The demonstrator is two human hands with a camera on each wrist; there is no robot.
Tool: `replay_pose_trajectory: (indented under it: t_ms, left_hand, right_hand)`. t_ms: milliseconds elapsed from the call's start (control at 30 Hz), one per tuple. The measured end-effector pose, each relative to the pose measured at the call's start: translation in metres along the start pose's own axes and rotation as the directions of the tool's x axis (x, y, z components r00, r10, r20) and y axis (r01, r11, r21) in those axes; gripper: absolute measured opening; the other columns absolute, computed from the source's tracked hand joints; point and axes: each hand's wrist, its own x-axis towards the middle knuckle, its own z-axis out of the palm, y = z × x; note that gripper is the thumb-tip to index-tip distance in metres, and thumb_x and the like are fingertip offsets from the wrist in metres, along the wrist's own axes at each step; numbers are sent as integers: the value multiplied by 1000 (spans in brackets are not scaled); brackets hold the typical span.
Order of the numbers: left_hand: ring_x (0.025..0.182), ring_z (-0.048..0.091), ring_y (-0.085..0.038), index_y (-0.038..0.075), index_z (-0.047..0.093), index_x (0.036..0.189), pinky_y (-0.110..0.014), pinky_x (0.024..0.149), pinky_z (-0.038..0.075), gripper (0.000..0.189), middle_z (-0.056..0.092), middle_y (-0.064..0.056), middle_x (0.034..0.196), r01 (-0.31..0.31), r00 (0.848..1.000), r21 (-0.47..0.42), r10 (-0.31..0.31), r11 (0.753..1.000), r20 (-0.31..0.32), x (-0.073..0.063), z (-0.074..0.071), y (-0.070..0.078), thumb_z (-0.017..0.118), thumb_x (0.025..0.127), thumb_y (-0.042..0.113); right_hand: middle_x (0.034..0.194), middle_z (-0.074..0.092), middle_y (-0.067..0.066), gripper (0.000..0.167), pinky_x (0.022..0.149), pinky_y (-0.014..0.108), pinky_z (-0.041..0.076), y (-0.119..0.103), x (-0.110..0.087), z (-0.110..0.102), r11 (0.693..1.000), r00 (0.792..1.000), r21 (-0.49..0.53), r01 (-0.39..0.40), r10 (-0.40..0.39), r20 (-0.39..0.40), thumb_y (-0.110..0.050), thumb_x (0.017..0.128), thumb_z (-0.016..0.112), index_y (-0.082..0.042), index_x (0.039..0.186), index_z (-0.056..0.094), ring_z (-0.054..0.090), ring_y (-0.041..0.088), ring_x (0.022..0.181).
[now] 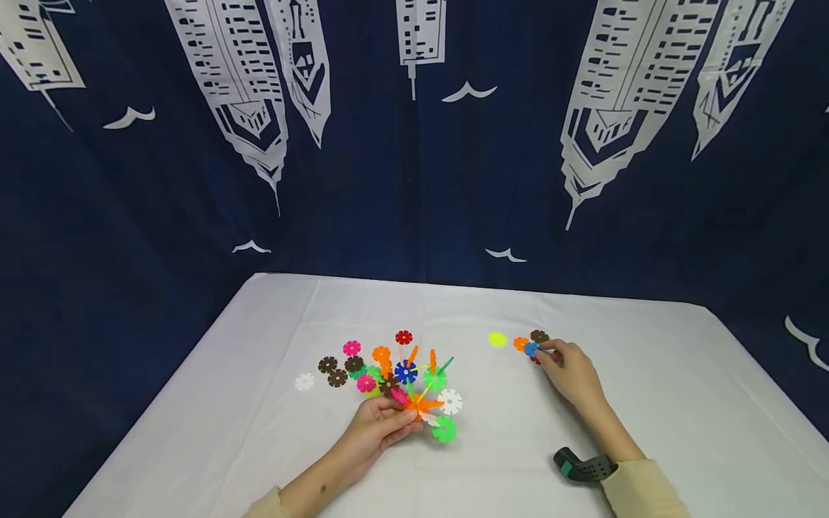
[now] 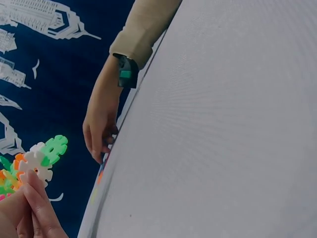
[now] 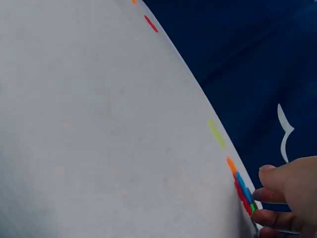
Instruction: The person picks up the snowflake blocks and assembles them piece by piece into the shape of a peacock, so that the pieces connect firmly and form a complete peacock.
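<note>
My left hand grips a built cluster of snowflake-shaped interlocking discs by its orange part, thumb on the near side. White and green discs of this cluster stick out past the left fingertips in the left wrist view. Farther back on the right, my right hand reaches down to a small pile of loose discs. Its fingertips are right at a blue disc, with an orange disc, a brown disc and a red disc close around. The right thumb stands apart from the fingers.
A yellow disc lies left of the small pile. Loose brown discs, a pink disc, a white disc and a red disc lie behind and left of the cluster. A dark blue curtain hangs behind the white table.
</note>
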Motion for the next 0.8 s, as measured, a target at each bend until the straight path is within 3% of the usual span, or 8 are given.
replay_pose_trajectory:
  t_ms: [200, 467, 667, 800]
  left_hand:
    - [82, 67, -18, -3, 56, 93, -25, 79, 51, 6, 68, -12, 85, -4, 1000, -8, 3, 1000, -6, 1, -1, 0, 60, 88, -2]
    - [82, 67, -17, 1, 58, 90, -24, 79, 51, 7, 68, -11, 85, 6, 1000, -50, -5, 999, 10, 0, 0, -2, 59, 87, -5]
    - [82, 67, -17, 0, 58, 91, -25, 80, 50, 6, 68, -11, 86, 6, 1000, -49, -5, 999, 8, 1, -1, -2, 59, 88, -5]
    - [81, 67, -17, 0, 57, 92, -25, 79, 51, 5, 67, -11, 86, 2, 1000, -50, -2, 999, 4, 1, 0, 0, 59, 88, -4]
  right_hand:
    - [73, 51, 5, 31, 53, 33, 35, 9, 5, 8, 999, 999, -32, -11, 12, 31, -18, 84, 69, 2, 107, 62, 46, 21, 62]
    - [68, 50, 3, 36, 47, 30, 34, 11, 6, 13, 985, 988, -71, -155, 156, 8, -30, 83, 71, 1, 99, 60, 46, 20, 56]
    - [69, 49, 4, 22, 52, 29, 33, 14, 6, 11, 984, 988, 93, -152, 154, -16, -19, 85, 69, -1, 91, 58, 45, 19, 58]
    - [69, 52, 5, 18, 49, 21, 37, 15, 5, 7, 952, 980, 236, -192, 198, 0, -14, 88, 65, 2, 90, 58, 47, 16, 59]
